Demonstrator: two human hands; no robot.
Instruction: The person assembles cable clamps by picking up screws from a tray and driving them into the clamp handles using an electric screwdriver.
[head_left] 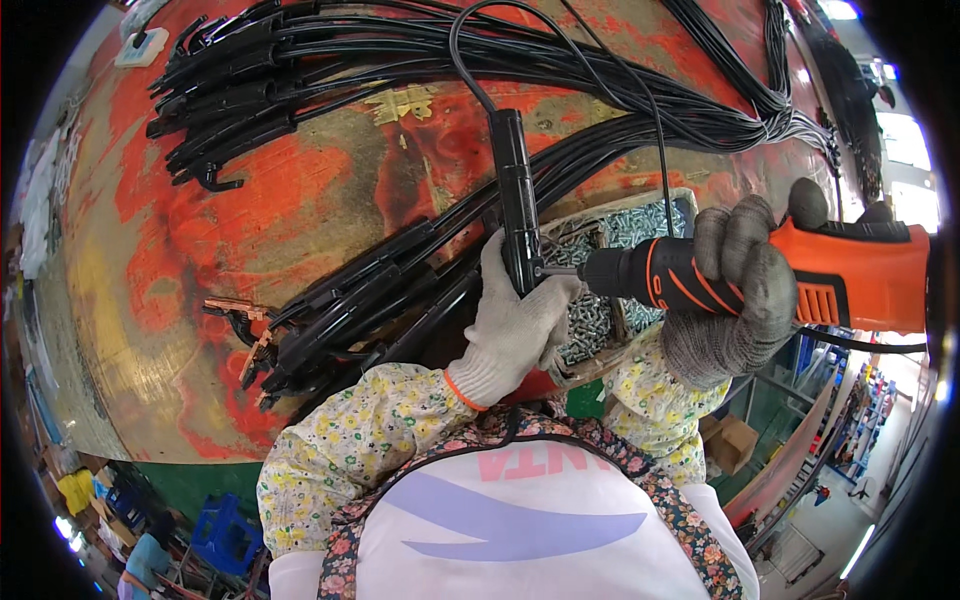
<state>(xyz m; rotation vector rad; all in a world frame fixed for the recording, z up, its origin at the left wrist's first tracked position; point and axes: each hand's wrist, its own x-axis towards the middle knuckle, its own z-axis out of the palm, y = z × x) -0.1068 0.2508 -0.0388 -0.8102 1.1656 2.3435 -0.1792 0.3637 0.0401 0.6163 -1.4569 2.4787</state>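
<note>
My left hand (510,325), in a white glove, is closed around the lower end of a black tubular handle (515,185). A black cable loops out of the handle's far end. My right hand (740,285), in a dark grey glove, grips an orange and black power screwdriver (860,270) lying sideways. Its bit (560,270) points left and meets the handle's side just above my left fingers; the very tip is hard to make out. Left of my left hand lie several black welding electrode holders (325,345), some with copper jaws (240,307) showing.
Under the screwdriver sits a tray (685,200) with compartments of small screws (588,330). More black handles (225,100) and bundled cables (690,110) stretch across the far side of the worn red table (150,360). A blue crate (225,535) stands beyond the table's near-left edge.
</note>
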